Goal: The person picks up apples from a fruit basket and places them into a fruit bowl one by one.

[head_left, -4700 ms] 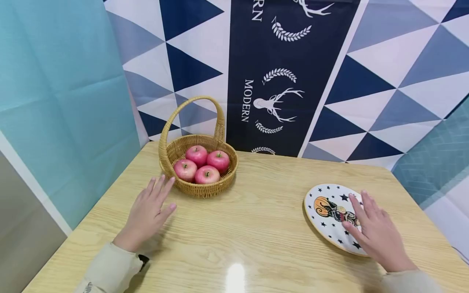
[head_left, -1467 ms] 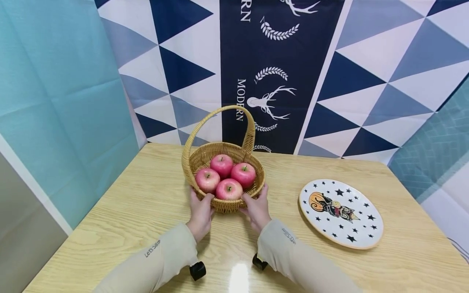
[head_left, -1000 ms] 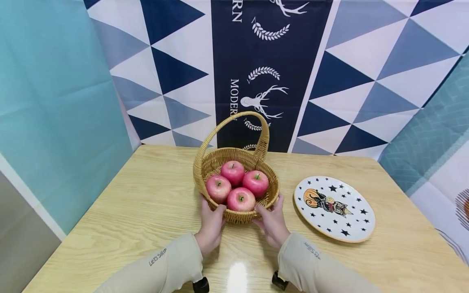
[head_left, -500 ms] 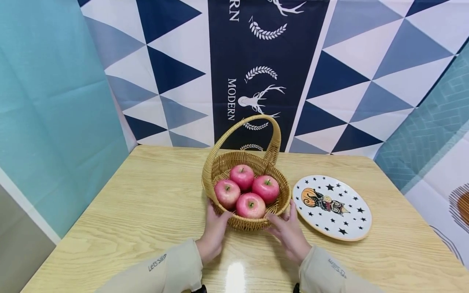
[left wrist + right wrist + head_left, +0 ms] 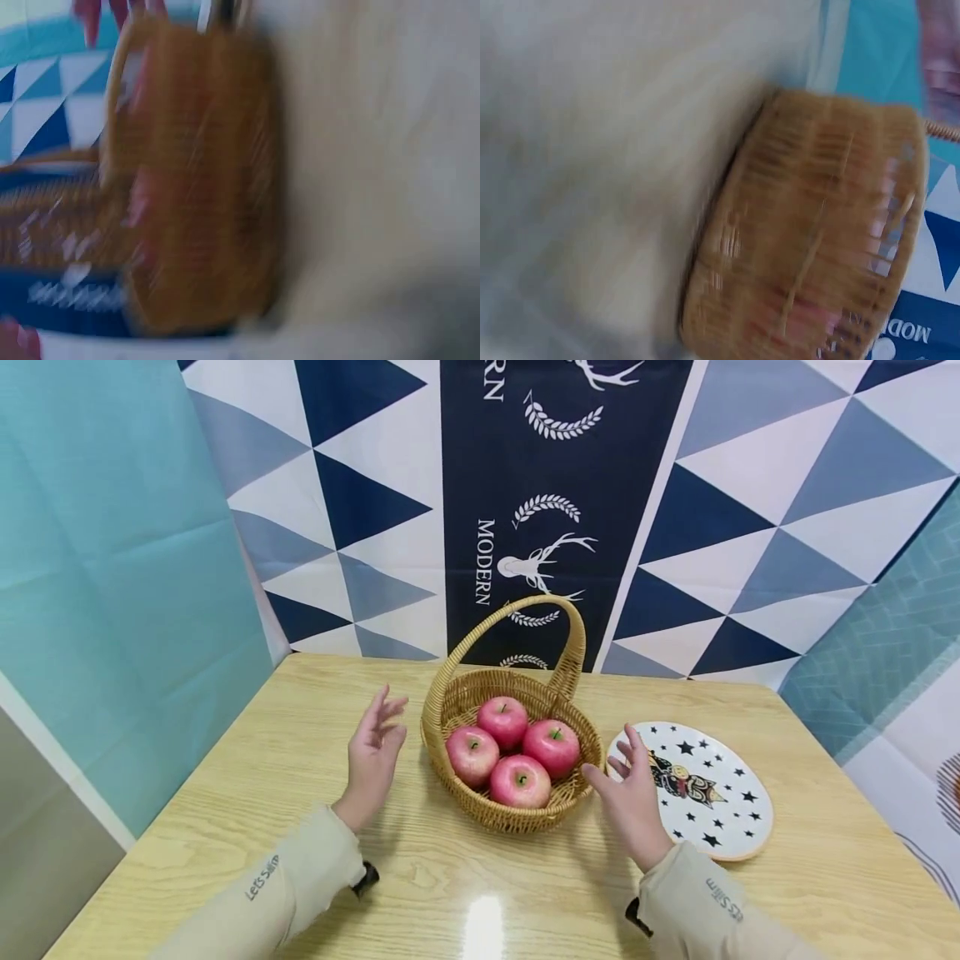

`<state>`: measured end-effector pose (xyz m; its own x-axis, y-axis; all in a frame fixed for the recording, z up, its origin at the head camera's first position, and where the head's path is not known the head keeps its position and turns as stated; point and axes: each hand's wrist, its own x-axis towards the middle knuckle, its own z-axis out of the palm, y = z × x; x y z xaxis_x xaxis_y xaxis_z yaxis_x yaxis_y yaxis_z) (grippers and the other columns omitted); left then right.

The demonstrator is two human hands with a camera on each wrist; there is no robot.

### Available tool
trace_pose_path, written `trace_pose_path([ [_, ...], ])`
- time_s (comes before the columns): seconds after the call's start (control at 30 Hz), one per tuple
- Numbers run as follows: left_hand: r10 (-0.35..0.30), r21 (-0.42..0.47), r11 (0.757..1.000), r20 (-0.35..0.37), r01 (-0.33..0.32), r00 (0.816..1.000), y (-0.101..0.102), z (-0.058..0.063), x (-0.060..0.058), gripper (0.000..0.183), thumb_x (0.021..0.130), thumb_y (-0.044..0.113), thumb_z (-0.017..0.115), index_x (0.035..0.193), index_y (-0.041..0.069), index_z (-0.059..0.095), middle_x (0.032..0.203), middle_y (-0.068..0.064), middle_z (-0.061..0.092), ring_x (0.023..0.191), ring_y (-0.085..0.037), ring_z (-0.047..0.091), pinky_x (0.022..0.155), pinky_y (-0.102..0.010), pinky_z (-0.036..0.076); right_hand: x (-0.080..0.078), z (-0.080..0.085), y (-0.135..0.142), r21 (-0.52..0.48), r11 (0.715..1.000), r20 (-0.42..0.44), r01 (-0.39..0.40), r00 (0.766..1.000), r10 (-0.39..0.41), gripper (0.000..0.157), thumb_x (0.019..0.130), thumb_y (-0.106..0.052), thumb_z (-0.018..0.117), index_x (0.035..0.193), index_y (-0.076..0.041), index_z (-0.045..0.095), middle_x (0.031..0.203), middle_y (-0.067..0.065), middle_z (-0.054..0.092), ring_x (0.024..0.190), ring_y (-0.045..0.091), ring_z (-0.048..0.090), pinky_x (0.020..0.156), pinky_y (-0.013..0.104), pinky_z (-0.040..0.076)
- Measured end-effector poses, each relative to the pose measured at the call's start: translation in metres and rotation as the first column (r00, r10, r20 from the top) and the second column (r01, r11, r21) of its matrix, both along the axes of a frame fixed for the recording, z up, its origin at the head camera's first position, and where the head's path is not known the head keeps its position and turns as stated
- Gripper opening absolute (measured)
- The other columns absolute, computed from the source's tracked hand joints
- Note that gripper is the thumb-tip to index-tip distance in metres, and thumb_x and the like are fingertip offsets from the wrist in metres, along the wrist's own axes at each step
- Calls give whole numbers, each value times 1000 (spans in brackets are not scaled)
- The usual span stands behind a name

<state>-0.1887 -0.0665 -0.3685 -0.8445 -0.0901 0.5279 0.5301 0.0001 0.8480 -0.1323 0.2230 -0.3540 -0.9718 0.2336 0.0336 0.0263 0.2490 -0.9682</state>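
A wicker basket (image 5: 498,814) with a tall arched handle stands on the table in the head view, several pink-red apples (image 5: 520,782) inside it. To its left, my left hand (image 5: 371,764) is lifted clear of the rim with fingers loosely bent and nothing in them. My right hand (image 5: 632,802) is just off the basket's right side, fingers spread, partly covering a white plate (image 5: 720,814) with black stars and a cat-like figure. Both wrist views are blurred; the basket's woven wall fills much of the left wrist view (image 5: 202,180) and the right wrist view (image 5: 802,225).
The light wood table (image 5: 300,802) runs back to a wall cloth (image 5: 555,518) of triangles and deer prints. A teal cloth (image 5: 127,568) hangs at the left. The plate lies right of the basket, close to it.
From the table's back left, the basket was slid right and forward by both hands, near the plate. Since half a second ago, both hands have let go and moved outward to either side.
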Motion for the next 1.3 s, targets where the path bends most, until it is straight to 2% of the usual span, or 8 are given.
trace_pose_path([
  [0.13,-39,-173,985,-349,-24,936,-9,14,-19,69,81,0,55,143,-11,28,118,-34,55,113,-14,52,98,-33,38,-9,3,2,87,995,-139,-54,988,65,82,87,1,62,153,-4,13,149,25,24,129,41,37,101,51,36],
  [0.3,-98,-362,927,-489,-99,867,-6,28,-38,80,73,10,65,147,14,36,123,-27,55,118,-40,47,99,-51,35,-20,5,1,220,973,-190,-63,976,106,76,84,0,66,148,0,26,145,24,31,118,40,49,86,32,48],
  [0.47,-114,-382,906,-638,-184,762,8,35,-52,62,77,20,67,133,-1,49,122,-27,56,112,-42,50,97,-51,39,-30,1,-4,281,952,-229,-123,955,191,74,80,2,69,145,3,33,140,27,37,113,42,51,83,34,52],
  [0.57,-137,-383,907,-666,-178,734,16,39,-56,60,81,27,64,130,-4,50,122,-28,56,111,-42,51,97,-48,40,-35,-5,-4,337,918,-269,-208,913,306,76,78,4,73,142,6,34,135,30,40,111,44,53,84,44,51],
  [0.87,-218,-480,861,-648,-169,730,18,60,-66,63,80,33,64,127,-9,53,126,-26,56,112,-40,53,97,-49,40,-45,-17,-10,490,805,-278,-334,816,507,68,73,-1,78,132,9,46,120,29,53,105,43,58,86,49,49],
  [0.97,-238,-514,842,-627,-165,742,18,63,-67,64,79,32,65,128,-7,53,127,-24,57,112,-40,53,98,-48,39,-44,-20,-13,545,769,-256,-334,807,532,65,72,-5,79,128,10,50,117,25,57,104,38,59,89,50,47],
  [1.17,-255,-584,801,-536,-135,805,14,64,-64,65,73,23,69,130,-4,54,128,-21,57,114,-37,52,100,-46,38,-45,-18,-19,627,686,-156,-370,803,576,64,73,-12,79,127,11,52,121,25,59,106,36,59,91,50,46],
  [1.3,-262,-611,777,-529,-149,807,15,64,-64,65,74,25,69,131,-4,53,129,-21,57,115,-36,53,101,-45,37,-46,-16,-22,676,638,-87,-369,819,567,68,73,-22,80,129,7,54,125,21,59,111,35,57,94,50,43],
])
